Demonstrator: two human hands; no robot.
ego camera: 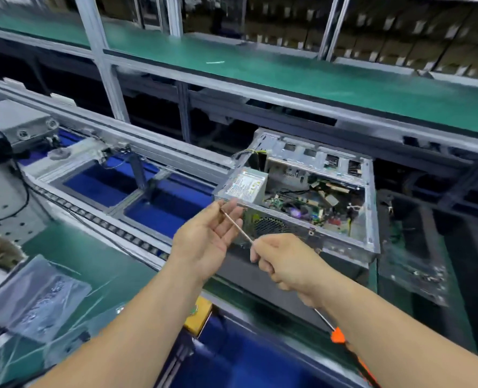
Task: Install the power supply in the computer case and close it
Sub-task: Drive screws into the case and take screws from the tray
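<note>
Power supply (246,184) sits inside the open computer case (341,219), lodged in the case's near-left corner with its label facing up and its grilled rear face showing through the case's near wall. The case lies flat on the conveyor line (126,219), lid off, with the motherboard (316,203) exposed to the right of the supply.

Both hands are held just short of that corner, on the person's side of it. The right hand (285,261) grips a screwdriver (236,226) by its shaft, fingers curled round it; the orange handle trails back under the right wrist. The shaft's long axis runs up and to the left, its tip resting against the fingers of the left hand (207,239), which is open, palm turned inward. Whether a screw is held at the tip cannot be told.

Judgement: the supply's rear face lies straight ahead of the tip and slightly right, and the left hand is the nearer to it. The tip would have to swing from pointing leftward to pointing forward into that face.
</note>
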